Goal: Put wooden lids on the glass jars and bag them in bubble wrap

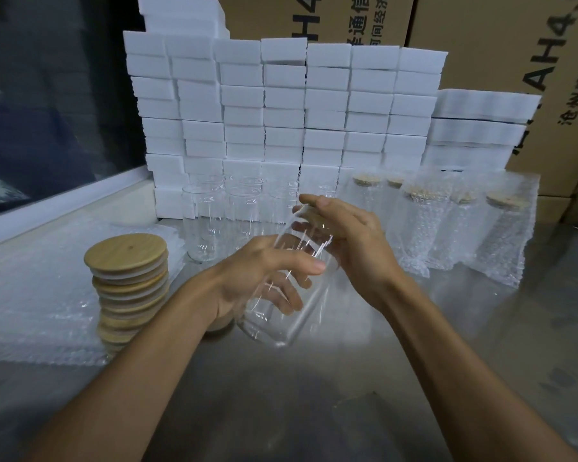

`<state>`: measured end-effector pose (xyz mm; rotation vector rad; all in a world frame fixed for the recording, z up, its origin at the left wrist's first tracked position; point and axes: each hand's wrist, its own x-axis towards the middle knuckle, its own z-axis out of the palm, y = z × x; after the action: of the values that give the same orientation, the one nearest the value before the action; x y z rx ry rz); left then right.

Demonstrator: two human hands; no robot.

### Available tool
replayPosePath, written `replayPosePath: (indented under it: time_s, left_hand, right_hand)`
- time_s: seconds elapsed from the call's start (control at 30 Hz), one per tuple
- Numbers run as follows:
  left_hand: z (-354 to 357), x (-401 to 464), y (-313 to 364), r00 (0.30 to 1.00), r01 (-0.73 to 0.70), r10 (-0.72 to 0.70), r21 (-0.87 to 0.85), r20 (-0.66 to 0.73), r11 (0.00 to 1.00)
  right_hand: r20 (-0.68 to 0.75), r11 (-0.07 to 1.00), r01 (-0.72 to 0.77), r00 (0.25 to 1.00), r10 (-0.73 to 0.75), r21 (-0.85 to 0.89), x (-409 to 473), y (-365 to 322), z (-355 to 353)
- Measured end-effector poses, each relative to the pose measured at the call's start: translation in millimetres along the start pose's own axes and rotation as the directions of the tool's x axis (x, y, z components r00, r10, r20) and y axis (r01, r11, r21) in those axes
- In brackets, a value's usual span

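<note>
The left hand (264,278) is curling its fingers and thumb around a clear, cylindrical glass jar (286,288), holding it tilted above the grey metal tabletop (314,395), mouth pointing up and away. The jar is holding nothing. The right hand (344,235) is lying over the mouth of that jar, fingers nearly straight, pressing a round, pale wooden lid (309,213) onto the rim; only an edge of the lid is showing under the palm.

Just left of the hands, a leaning stack of round wooden lids (129,285) is standing on a pile of flat, clear bubble-wrap bags (37,295). One more wooden disc (219,325) is peeking out below the left wrist; I cannot tell whether it is lying loose.

Behind the hands, a cluster of empty, open glass jars (234,211) is standing upright on the table, without lids. To the right of them, a row of lidded glass jars in bubble-wrap bags (454,225) is standing upright, each bag holding one jar with its wooden lid showing through the wrap at the top. The jars inside are looking empty.

Farther back, stacked white foam blocks (281,105) are forming a wall, with brown cardboard boxes (501,35) printed in black rising behind them.
</note>
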<state>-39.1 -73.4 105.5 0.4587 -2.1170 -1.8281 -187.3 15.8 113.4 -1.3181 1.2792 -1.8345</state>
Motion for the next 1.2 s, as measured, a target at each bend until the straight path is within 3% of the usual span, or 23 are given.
replayPosePath:
  time_s: [0.07,0.1,0.17,0.2,0.27,0.3,0.33,0.4,0.47,0.57,0.67,0.73,0.8,0.83,0.87,0.9,0.93,0.97,1.03,1.1,1.2]
  left_hand:
    - [2,-3,1,0.996,0.012,-0.007,-0.053,0.091,0.999]
    - [3,-2,2,0.998,0.007,-0.006,-0.023,0.063,1.0]
    - [7,0,4,0.992,-0.003,0.027,0.188,-0.126,0.982]
    - [10,3,3,0.963,0.023,0.078,0.364,-0.259,0.931]
    - [19,7,0,0.867,0.157,0.249,0.711,-0.431,0.685]
    - [23,8,-1,0.843,0.2,0.299,0.775,-0.448,0.599]
    - [24,9,-2,0.844,0.207,0.289,0.773,-0.451,0.6]
    - [18,7,0,0.9,0.133,0.16,0.605,-0.406,0.785]
    - [7,4,2,0.983,0.033,0.013,0.246,-0.183,0.969]
    - [2,0,0,0.97,0.102,-0.05,-0.211,0.239,0.972]
    - [4,-1,1,0.917,0.121,0.02,-0.326,0.397,0.938]
    - [8,-2,4,0.961,0.085,-0.013,-0.251,0.277,0.964]
    - [15,0,6,0.998,-0.031,0.035,0.073,-0.052,0.997]
    - [18,3,4,0.97,-0.028,0.104,0.323,-0.22,0.946]
    - [22,4,2,0.919,0.046,0.185,0.559,-0.349,0.828]
    - [27,6,0,0.872,0.129,0.258,0.704,-0.416,0.699]
    - [30,6,0,0.85,0.17,0.289,0.747,-0.442,0.643]
    - [30,6,0,0.854,0.169,0.27,0.729,-0.444,0.664]
    - [24,4,2,0.911,0.062,0.165,0.522,-0.377,0.851]
    - [18,0,5,0.985,-0.035,0.068,0.203,-0.16,0.979]
    - [20,-4,4,0.999,-0.024,0.026,-0.087,0.027,0.996]
  right_hand:
    - [0.024,0.997,-0.032,0.999,0.031,0.065,0,-1,-1]
    - [0.019,0.996,-0.039,0.999,0.038,0.082,1,0,-1]
    - [-0.044,0.995,-0.046,0.998,0.05,0.088,2,4,1]
    - [-0.099,0.996,-0.054,0.993,0.06,0.064,2,7,3]
    - [-0.204,0.995,-0.097,0.974,0.096,0.002,1,14,7]
    - [-0.234,0.992,-0.124,0.965,0.117,-0.016,0,16,9]
    - [-0.246,0.988,-0.148,0.96,0.136,-0.032,0,17,10]
    - [-0.221,0.985,-0.167,0.963,0.155,-0.038,-1,13,10]
    - [-0.151,0.987,-0.154,0.976,0.159,0.043,-2,5,10]
    - [0.025,0.963,-0.158,0.987,0.156,0.216,-4,-4,8]
    - [0.135,0.949,-0.168,0.981,0.136,0.268,-5,-8,5]
    - [0.099,0.955,-0.154,0.986,0.133,0.253,-3,-9,3]
    - [-0.033,0.973,-0.132,0.99,0.14,0.188,-2,-6,3]
    - [-0.118,0.985,-0.127,0.983,0.141,0.12,-2,-3,5]
    - [-0.191,0.99,-0.132,0.972,0.14,0.052,-2,1,7]
    - [-0.24,0.99,-0.143,0.961,0.14,0.003,-2,6,8]
    - [-0.266,0.987,-0.159,0.953,0.147,-0.024,-3,9,10]
    - [-0.274,0.985,-0.17,0.949,0.156,-0.03,-4,10,12]
    - [-0.239,0.984,-0.178,0.954,0.178,0.02,-4,7,12]
    - [-0.153,0.978,-0.181,0.969,0.196,0.105,-5,2,10]
    - [-0.024,0.963,-0.169,0.984,0.178,0.211,-6,-2,4]
